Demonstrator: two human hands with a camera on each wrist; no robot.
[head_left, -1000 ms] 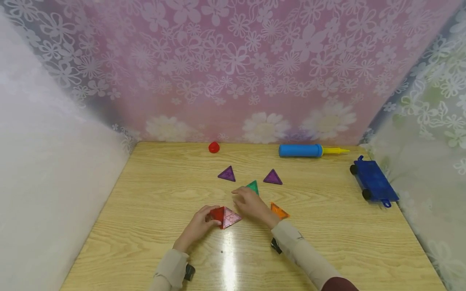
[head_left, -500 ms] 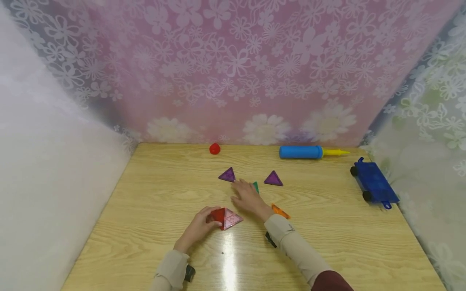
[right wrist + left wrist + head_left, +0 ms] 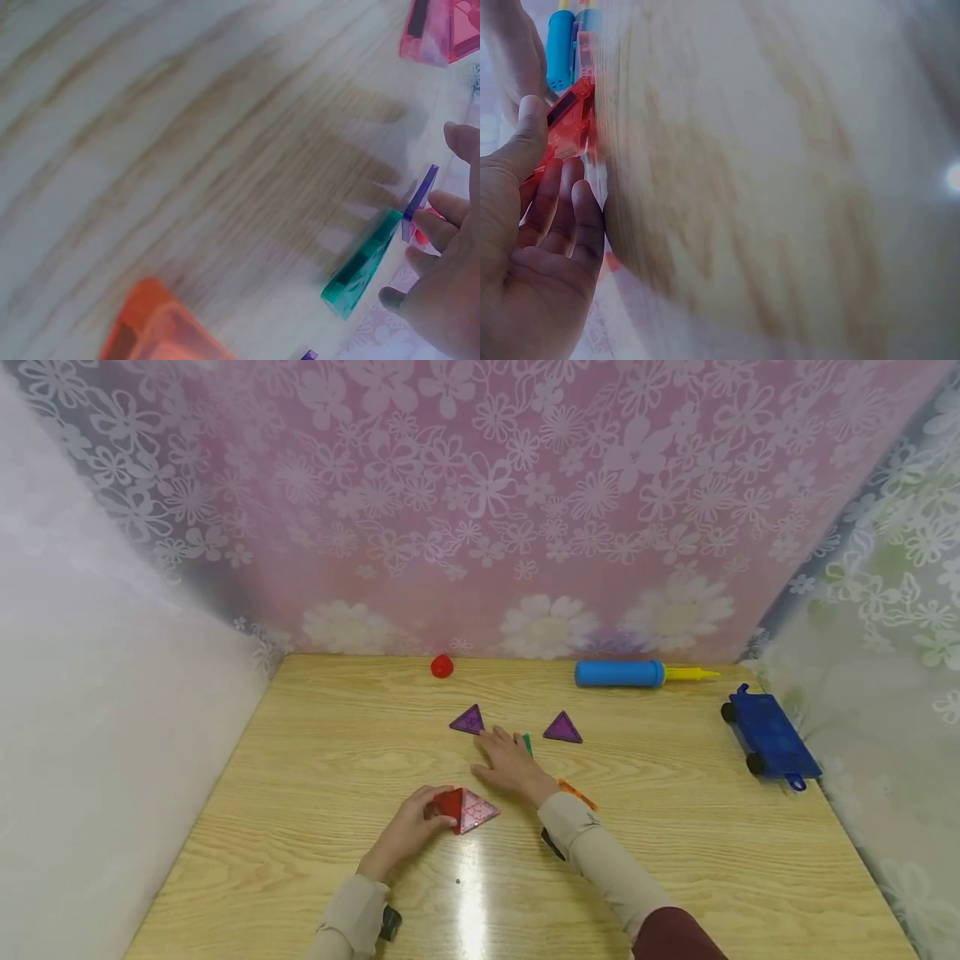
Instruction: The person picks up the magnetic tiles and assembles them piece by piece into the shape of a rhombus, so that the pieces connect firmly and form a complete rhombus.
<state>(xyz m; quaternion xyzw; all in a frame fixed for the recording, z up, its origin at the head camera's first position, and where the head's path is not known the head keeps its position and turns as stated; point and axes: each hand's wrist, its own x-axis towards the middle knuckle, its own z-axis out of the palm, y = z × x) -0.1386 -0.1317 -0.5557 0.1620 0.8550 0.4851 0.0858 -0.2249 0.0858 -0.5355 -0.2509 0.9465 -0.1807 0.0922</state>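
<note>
My left hand point(image 3: 405, 831) holds a red triangular magnetic tile point(image 3: 451, 803) between thumb and fingers. Edge to edge with it on the right lies a pink triangular tile point(image 3: 477, 811). Spread fingers of my right hand point(image 3: 513, 768) reach forward low over the table, holding nothing. Their tips are by the near corner of the left purple triangular tile point(image 3: 468, 720); whether they touch it I cannot tell. Most of a green triangular tile point(image 3: 362, 264) is hidden behind this hand in the head view. An orange triangular tile point(image 3: 578, 795) lies beside the right wrist, partly covered.
Another purple triangular tile point(image 3: 563, 728) lies to the right of the green one. Along the table's back edge are a small red rounded piece point(image 3: 442, 667) and a blue hand pump point(image 3: 621, 674) with a yellow nozzle. A blue wheeled toy trailer point(image 3: 774, 735) stands far right.
My right hand has moved slightly forward and left, its fingers stretching toward the left purple tile and covering more of the green and orange tiles. The left hand stays on the red tile.
</note>
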